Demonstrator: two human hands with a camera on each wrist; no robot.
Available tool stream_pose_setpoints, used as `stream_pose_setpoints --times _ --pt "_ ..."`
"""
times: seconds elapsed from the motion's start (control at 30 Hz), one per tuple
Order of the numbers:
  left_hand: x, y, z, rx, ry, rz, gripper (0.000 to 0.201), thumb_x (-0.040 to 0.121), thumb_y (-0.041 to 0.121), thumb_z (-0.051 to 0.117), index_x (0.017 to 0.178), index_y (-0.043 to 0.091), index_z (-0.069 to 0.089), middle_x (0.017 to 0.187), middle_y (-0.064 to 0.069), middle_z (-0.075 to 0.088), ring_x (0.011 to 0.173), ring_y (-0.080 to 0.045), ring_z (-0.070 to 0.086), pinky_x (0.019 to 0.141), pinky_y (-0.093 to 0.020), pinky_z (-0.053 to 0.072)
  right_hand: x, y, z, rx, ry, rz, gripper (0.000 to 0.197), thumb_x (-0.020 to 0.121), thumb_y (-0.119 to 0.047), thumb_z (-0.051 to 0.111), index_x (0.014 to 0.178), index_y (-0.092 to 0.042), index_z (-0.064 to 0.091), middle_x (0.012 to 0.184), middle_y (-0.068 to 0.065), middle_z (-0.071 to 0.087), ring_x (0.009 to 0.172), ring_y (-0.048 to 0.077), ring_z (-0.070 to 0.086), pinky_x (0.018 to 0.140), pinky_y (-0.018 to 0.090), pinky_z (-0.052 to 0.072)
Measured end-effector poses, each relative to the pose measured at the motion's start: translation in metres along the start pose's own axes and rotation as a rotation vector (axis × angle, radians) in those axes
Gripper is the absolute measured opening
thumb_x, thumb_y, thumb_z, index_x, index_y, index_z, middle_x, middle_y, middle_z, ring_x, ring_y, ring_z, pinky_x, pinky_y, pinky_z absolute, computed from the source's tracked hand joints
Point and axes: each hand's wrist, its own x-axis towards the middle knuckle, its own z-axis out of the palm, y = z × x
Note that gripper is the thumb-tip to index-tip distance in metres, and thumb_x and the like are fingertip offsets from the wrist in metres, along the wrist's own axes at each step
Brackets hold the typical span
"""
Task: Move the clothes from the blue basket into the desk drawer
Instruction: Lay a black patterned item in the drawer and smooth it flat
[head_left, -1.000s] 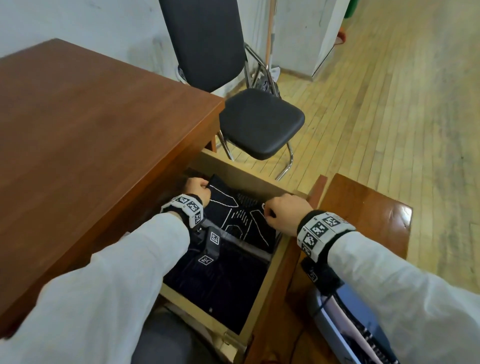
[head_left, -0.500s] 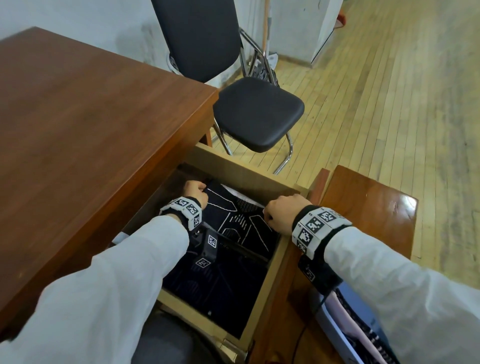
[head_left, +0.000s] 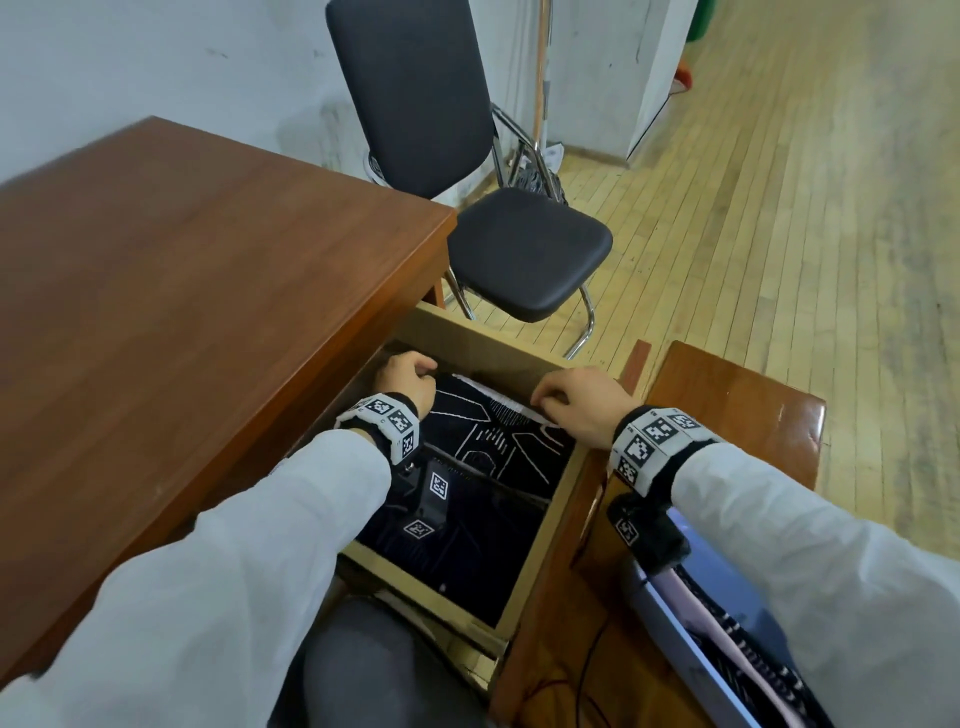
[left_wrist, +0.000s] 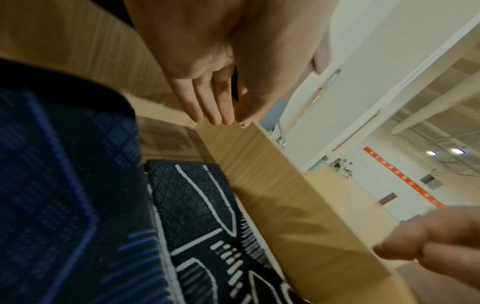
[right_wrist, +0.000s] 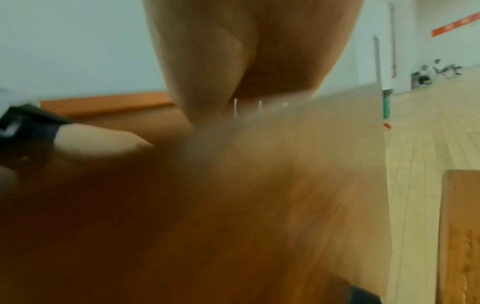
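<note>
A dark garment with white line patterns (head_left: 498, 452) lies flat in the open desk drawer (head_left: 467, 332), partly over a navy garment (head_left: 467, 551). My left hand (head_left: 408, 374) hovers at the drawer's far left corner. In the left wrist view its fingers (left_wrist: 213, 102) point straight at the drawer's back wall and hold nothing. My right hand (head_left: 566, 400) is at the far right corner, fingers loosely curled, tips near the patterned garment's (left_wrist: 197, 216) white edge. No cloth shows in the right hand (left_wrist: 428, 242). The blue basket (head_left: 675, 623) sits low right with pink and striped clothes (head_left: 727, 639) inside.
The brown desk top (head_left: 182, 312) fills the left. A black chair (head_left: 530, 254) stands just beyond the drawer. A wooden bench (head_left: 737, 400) is on the right, above the basket. Beyond it lies open wooden floor (head_left: 779, 234).
Both hands were fists gripping the patterned garment's far edge. Now the left fingers are straightened and the right fingers have loosened, and the garment lies flat.
</note>
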Motion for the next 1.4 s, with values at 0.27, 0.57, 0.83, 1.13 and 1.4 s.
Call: stream_pose_setpoints --times 0.27,0.57,0.83,1.13,1.4 --pt "-0.084 0.073 0.015 -0.115 -0.047 0.231 0.023 0.092 0.011 0.055 0.112 0.014 0.067 0.118 -0.006 0.066 0.113 -0.022 0.060 0.098 -0.032 0.046 -0.083 0.028 -0.030 0.032 0.063 0.247 0.026 0.092 -0.027 0.053 0.094 -0.007 0.069 0.090 0.009 0.070 0.083 0.022 0.064 0.073 0.034 0.055" --pt "-0.167 0.119 0.060 -0.086 -0.170 0.334 0.022 0.094 0.014 0.054 0.112 0.016 0.066 0.122 -0.003 0.065 0.115 -0.021 0.059 0.098 -0.032 0.045 -0.166 0.062 -0.009 0.009 -0.151 0.476 0.024 0.087 -0.033 0.062 0.080 -0.010 0.069 0.082 0.005 0.071 0.072 0.018 0.064 0.076 0.030 0.056" --pt "-0.182 0.118 0.068 -0.052 -0.196 0.333 0.021 0.095 0.015 0.055 0.113 0.016 0.065 0.124 -0.004 0.063 0.117 -0.020 0.057 0.100 -0.034 0.045 -0.170 0.072 0.026 -0.059 -0.269 0.507 0.023 0.080 -0.027 0.067 0.100 -0.018 0.071 0.090 0.001 0.061 0.082 0.019 0.055 0.087 0.033 0.052" --pt "-0.182 0.112 0.074 -0.008 -0.227 0.325 0.018 0.093 0.016 0.058 0.109 0.017 0.066 0.118 -0.004 0.065 0.112 -0.021 0.061 0.100 -0.038 0.049 -0.182 0.074 0.012 -0.117 -0.291 0.459 0.020 0.089 -0.028 0.061 0.090 -0.010 0.070 0.078 0.004 0.058 0.076 0.019 0.055 0.074 0.032 0.052" --pt "-0.179 0.112 0.085 -0.052 -0.401 0.336 0.040 0.090 0.028 0.061 0.128 0.017 0.056 0.129 -0.001 0.060 0.119 -0.018 0.056 0.101 -0.033 0.046 -0.188 0.069 -0.048 -0.051 -0.074 0.458 0.036 0.098 -0.018 0.038 0.109 0.003 0.065 0.110 0.017 0.063 0.095 0.027 0.059 0.072 0.029 0.042"
